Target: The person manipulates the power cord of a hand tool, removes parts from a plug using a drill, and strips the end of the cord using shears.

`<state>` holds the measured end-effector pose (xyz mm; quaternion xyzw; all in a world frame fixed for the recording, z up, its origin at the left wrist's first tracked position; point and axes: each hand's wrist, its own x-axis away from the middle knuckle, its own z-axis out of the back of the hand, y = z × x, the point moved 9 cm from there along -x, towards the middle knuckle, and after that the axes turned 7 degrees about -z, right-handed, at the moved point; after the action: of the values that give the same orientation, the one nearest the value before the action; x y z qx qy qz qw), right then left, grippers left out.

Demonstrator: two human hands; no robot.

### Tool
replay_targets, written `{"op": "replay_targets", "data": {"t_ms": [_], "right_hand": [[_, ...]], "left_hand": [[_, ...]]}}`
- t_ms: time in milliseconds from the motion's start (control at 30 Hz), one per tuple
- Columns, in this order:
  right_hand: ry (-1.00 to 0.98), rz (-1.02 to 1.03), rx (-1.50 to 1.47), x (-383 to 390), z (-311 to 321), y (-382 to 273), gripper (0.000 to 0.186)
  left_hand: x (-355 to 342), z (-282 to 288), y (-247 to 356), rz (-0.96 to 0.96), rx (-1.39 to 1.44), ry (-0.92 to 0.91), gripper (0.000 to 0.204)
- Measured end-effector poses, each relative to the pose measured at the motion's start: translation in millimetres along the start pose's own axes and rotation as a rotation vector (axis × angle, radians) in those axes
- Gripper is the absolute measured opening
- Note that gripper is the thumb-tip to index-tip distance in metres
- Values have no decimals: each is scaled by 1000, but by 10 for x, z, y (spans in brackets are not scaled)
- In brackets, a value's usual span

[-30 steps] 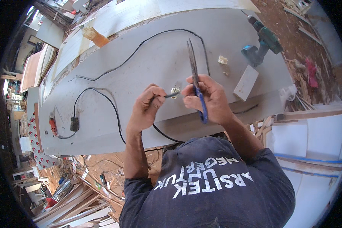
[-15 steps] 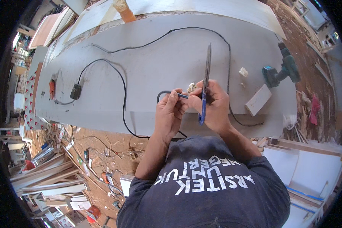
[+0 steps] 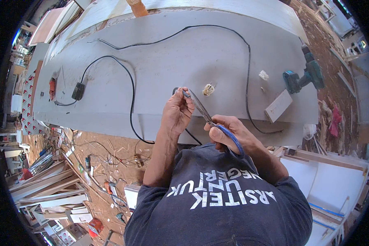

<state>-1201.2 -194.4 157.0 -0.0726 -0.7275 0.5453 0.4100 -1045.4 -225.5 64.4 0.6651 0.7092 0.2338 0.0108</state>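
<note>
My left hand [image 3: 178, 110] pinches the end of a dark electrical cable [image 3: 185, 94], close to its tip. Blue-handled scissors [image 3: 200, 105] are held in my right hand [image 3: 229, 130], its fingers wrapped round the grips. The blades point up and left, their tips by the cable end; whether they touch it I cannot tell. Just right of the blades, a cream-coloured plug insert with metal pins [image 3: 209, 89] lies on the grey board [image 3: 160, 78]. From my left hand the cable runs down toward my shirt, partly hidden.
A second black cable [image 3: 249, 74] curves across the board. At the left lie a black inline box [image 3: 78, 91] and an orange tool [image 3: 52, 88]. On the right are a cordless drill [image 3: 307, 71], a white block [image 3: 278, 106] and small white pieces [image 3: 263, 75]. Wood scraps [image 3: 49, 184] cover the floor.
The plug insert has left my right hand and now lies on the board. My right hand has drawn back toward me, the scissors swung from upright to slanting at the cable end.
</note>
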Motion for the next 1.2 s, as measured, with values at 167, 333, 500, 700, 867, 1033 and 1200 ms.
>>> {"op": "replay_targets", "data": {"t_ms": [167, 333, 500, 700, 867, 1033, 1200], "right_hand": [[8, -34, -14, 1, -36, 8, 79], [2, -71, -52, 16, -55, 50, 82], [19, -88, -32, 11, -35, 104, 82], [19, -119, -39, -8, -6, 185, 74], [36, -144, -51, -17, 12, 241, 68], [42, -164, -40, -23, 15, 240, 66], [61, -137, -54, -37, 61, 246, 64]], "left_hand": [[25, -33, -20, -5, -41, -15, 22], [47, -49, -2, -41, -152, -46, 24], [37, -20, 12, -102, -275, -88, 25], [63, -77, 84, -190, -438, -111, 25], [37, -47, 98, -241, -555, -141, 26], [23, 3, 83, -247, -608, -158, 27], [114, -107, 13, -166, -478, -101, 36]]}}
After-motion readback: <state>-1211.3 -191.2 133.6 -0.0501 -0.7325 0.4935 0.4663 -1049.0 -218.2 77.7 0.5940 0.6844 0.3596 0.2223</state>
